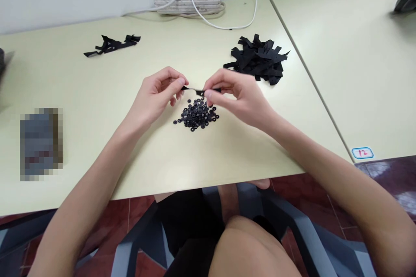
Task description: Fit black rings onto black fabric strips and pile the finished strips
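A short black fabric strip is stretched between my two hands, just above the table. My left hand pinches its left end between thumb and fingers. On the other side, my right hand grips the strip near its right part, with a bit of black showing past the fingertips. A small pale spot or opening shows on the strip by my right thumb; I cannot tell which. Right below lies a heap of small round black buttons, a few scattered at its edges.
Behind my right hand is a pile of black strips; a smaller group of strips lies back left. A power strip with a white cable stands by the wall. A blurred-out object is at left, a number label at right.
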Available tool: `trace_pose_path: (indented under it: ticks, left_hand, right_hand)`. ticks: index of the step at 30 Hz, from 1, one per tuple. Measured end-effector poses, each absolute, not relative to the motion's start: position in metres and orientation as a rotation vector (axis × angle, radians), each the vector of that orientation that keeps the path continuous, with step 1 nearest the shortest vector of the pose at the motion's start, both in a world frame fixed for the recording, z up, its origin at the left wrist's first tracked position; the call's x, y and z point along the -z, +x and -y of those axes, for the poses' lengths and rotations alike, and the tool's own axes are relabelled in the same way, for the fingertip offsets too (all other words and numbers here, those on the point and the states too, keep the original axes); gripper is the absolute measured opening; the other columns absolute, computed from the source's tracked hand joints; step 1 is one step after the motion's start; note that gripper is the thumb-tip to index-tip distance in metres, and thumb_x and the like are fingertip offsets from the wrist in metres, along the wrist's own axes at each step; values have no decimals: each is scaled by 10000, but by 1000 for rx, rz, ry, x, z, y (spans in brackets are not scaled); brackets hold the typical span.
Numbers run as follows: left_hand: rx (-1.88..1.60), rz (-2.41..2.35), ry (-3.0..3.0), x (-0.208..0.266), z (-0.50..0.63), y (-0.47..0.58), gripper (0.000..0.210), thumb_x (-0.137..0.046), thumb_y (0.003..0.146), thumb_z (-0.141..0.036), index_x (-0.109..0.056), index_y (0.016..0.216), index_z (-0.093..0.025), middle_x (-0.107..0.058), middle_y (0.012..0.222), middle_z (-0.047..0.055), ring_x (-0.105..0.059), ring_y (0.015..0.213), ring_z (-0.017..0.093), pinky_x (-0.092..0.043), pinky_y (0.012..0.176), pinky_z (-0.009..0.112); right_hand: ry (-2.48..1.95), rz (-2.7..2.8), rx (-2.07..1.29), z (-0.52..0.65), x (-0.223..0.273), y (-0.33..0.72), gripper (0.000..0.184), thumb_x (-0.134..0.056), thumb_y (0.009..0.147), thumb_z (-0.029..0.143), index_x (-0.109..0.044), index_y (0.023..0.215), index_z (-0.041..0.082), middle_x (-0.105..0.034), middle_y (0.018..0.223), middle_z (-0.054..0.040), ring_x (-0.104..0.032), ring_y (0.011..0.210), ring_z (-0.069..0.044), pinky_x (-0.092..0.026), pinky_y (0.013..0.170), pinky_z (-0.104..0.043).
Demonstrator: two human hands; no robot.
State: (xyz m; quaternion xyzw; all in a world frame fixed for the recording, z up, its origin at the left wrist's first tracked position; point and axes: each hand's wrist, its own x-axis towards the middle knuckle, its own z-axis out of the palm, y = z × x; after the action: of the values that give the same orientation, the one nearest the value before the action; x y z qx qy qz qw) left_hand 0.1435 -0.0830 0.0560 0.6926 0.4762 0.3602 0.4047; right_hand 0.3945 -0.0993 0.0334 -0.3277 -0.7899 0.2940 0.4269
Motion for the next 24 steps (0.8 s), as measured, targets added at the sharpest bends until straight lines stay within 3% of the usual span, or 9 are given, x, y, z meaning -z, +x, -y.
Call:
trace_pose_path:
  ticks: [5,9,10,12,14,16,18,20,24]
  left_hand:
    - [-967,-1222,1679,-54,79,141,151,-731,1034,-364,-767,940,-251,-678,835,42,-610,734,174,-506,645,320]
    - [-925,-1235,1709,-52,78,139,153,-727,1032,-377,-761,942,-258,-700,852,46,-615,740,180,-523,648,326]
    - [-916,-1237,1719,-51,77,139,158,-722,1037,-383,-755,947,-257,-702,855,47,-617,742,181,-525,649,327]
    - [-909,-1237,1737,-51,77,139,156,-716,1044,-381,-745,956,-255,-700,854,48,-621,750,185,-525,650,328]
    - [-911,-1239,1751,-52,76,139,151,-717,1046,-378,-737,960,-256,-697,851,47,-627,759,188,-524,650,329]
    - [-918,-1249,1754,-52,75,138,152,-720,1048,-380,-733,956,-259,-696,854,44,-637,770,191,-521,654,332]
    - [-926,-1273,1751,-50,73,135,155,-722,1055,-379,-737,950,-266,-700,866,38,-644,784,194,-513,669,342]
    - [-945,-1314,1777,-41,66,127,157,-725,1071,-380,-746,955,-277,-708,890,29,-636,805,194,-495,699,356]
    - [-1071,-1434,1972,-2,28,89,210,-848,1038,-461,-755,1000,-276,-692,955,1,-529,865,193,-453,847,385]
  right_hand:
    - [-911,1532,-730,70,-40,426,72,-755,1083,229,-715,1023,230,-761,798,-21,-721,754,-149,-569,723,-298]
    - [-1008,1255,-507,33,-31,463,169,-780,1074,292,-795,908,263,-746,720,-7,-670,657,-101,-411,580,-337]
    - [-1012,1210,-501,26,-28,471,281,-714,1108,338,-800,850,264,-748,721,-2,-659,638,-86,-368,561,-365]
    - [-1013,1247,-514,19,-22,481,697,-462,1193,476,-686,584,223,-799,784,-29,-654,630,-73,-343,585,-415]
    - [-1003,1301,-560,21,-21,482,891,-265,1206,564,-524,441,189,-825,841,-32,-691,675,-88,-349,630,-445]
    - [-981,1288,-640,31,-25,474,852,-320,1195,629,-553,487,215,-828,852,-20,-724,740,-130,-374,640,-436]
    - [-955,1217,-740,45,-32,460,555,-580,1143,627,-711,715,300,-820,860,-24,-699,768,-180,-446,635,-392]
    - [-950,1193,-828,59,-37,441,278,-707,1095,526,-777,915,326,-768,805,-14,-643,727,-187,-507,653,-361]
    - [-887,1308,-941,78,-36,411,173,-712,1091,376,-764,957,280,-646,689,13,-585,659,-168,-539,682,-334]
